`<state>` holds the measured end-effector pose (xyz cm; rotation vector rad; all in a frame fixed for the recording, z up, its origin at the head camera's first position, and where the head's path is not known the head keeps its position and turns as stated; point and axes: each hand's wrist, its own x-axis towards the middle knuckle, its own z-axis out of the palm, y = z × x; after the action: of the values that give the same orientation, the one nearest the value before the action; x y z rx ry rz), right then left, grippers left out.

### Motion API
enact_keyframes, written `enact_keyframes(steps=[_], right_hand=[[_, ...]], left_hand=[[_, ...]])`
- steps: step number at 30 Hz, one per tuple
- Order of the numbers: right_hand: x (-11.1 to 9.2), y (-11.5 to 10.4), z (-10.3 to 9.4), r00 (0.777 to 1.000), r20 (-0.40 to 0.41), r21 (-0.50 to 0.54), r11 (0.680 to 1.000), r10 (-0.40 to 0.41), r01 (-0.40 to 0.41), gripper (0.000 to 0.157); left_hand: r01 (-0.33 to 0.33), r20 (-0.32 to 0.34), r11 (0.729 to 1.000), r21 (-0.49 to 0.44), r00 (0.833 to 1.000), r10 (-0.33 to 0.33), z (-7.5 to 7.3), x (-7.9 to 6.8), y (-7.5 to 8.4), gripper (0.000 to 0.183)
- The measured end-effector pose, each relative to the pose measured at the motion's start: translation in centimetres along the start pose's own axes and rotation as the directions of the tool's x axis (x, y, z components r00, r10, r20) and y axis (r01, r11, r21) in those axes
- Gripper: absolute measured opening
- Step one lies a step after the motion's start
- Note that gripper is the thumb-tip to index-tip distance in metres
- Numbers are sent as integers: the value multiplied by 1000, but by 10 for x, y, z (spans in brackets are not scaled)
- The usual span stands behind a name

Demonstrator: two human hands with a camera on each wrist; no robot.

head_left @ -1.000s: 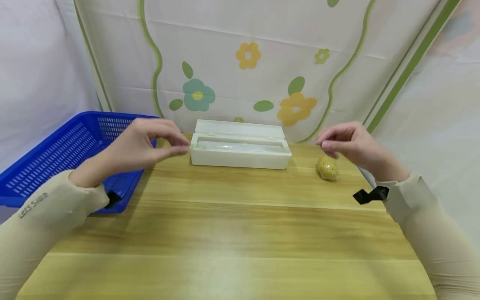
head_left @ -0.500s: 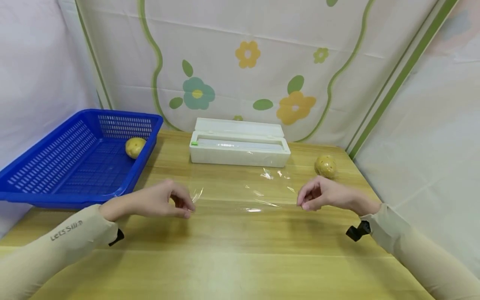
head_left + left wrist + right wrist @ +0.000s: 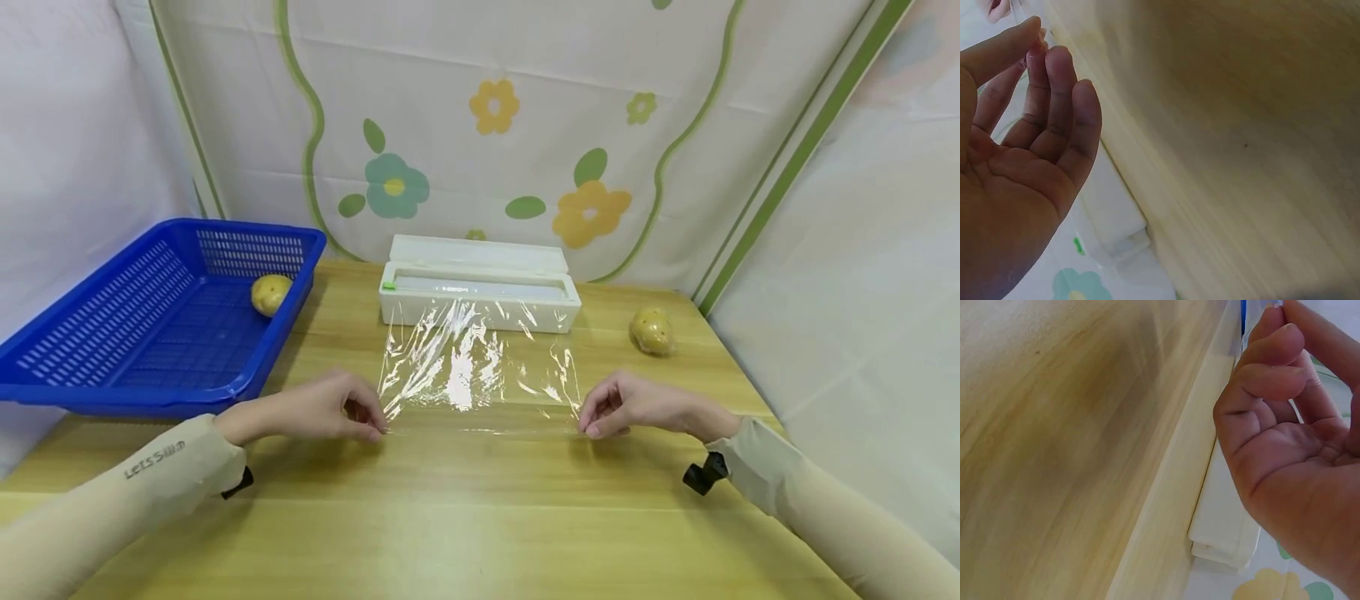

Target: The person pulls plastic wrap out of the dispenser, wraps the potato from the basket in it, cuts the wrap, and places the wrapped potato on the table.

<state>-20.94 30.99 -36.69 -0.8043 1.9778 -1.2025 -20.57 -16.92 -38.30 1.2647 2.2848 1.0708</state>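
Observation:
A clear sheet of plastic wrap (image 3: 472,367) stretches from the white wrap dispenser box (image 3: 480,315) toward me, shiny and creased. My left hand (image 3: 326,407) pinches its near left corner between thumb and forefinger. At the near right corner my right hand (image 3: 637,404) pinches the film the same way. In the left wrist view the thumb and fingertips of the left hand (image 3: 1029,119) meet at the film's edge. The right wrist view has the right hand (image 3: 1297,419) with thumb and forefinger together, the other fingers curled. The box's lid (image 3: 480,252) stands raised at the back.
A blue plastic basket (image 3: 247,392) stands at the left with a potato (image 3: 270,295) inside. Another potato (image 3: 652,332), wrapped in film, rests on the wooden table (image 3: 465,517) at the right. A flowered cloth (image 3: 450,75) hangs behind.
Both hands have come down and toward me from beside the box, drawing the plastic wrap out over the table. They now sit lower and slightly closer together.

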Motion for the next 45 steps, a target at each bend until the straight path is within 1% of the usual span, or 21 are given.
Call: enact_keyframes(steps=[4, 10, 15, 19, 22, 28, 31, 36, 40, 45], right_hand=[[4, 3, 0, 999, -12, 13, 999, 45, -44, 19], [7, 7, 3, 991, -59, 45, 992, 121, -119, 20], [5, 8, 4, 979, -126, 39, 987, 162, -159, 23], [5, 8, 4, 971, -157, 39, 983, 183, -179, 21], [5, 9, 4, 969, -155, 44, 981, 194, -189, 18], [5, 13, 10, 979, -88, 17, 983, 185, -185, 15], [6, 13, 13, 981, -73, -7, 984, 179, -180, 14], [7, 13, 16, 973, -100, -25, 977, 206, -210, 14], [7, 13, 18, 968, -125, -43, 974, 217, -224, 13], [8, 12, 20, 967, -141, -55, 973, 214, -223, 12]], left_hand=[[26, 13, 999, -27, 1000, -26, 0, 1, -3, 3], [78, 58, 995, -61, 995, -75, -1, 1, -5, 5], [96, 45, 993, -63, 995, -94, -1, -1, -6, 7], [114, 36, 990, -79, 993, -111, -2, -3, -8, 7], [112, 36, 990, -88, 993, -109, -1, -3, -12, 6], [96, 55, 989, -113, 994, -91, 3, -5, -16, 5], [93, 63, 989, -117, 994, -86, 3, -5, -16, 5], [94, 68, 991, -97, 994, -87, 3, -6, -17, 4], [99, 55, 992, -82, 994, -95, 5, -6, -16, 4], [129, 52, 989, -68, 991, -126, 6, -6, -14, 5]])
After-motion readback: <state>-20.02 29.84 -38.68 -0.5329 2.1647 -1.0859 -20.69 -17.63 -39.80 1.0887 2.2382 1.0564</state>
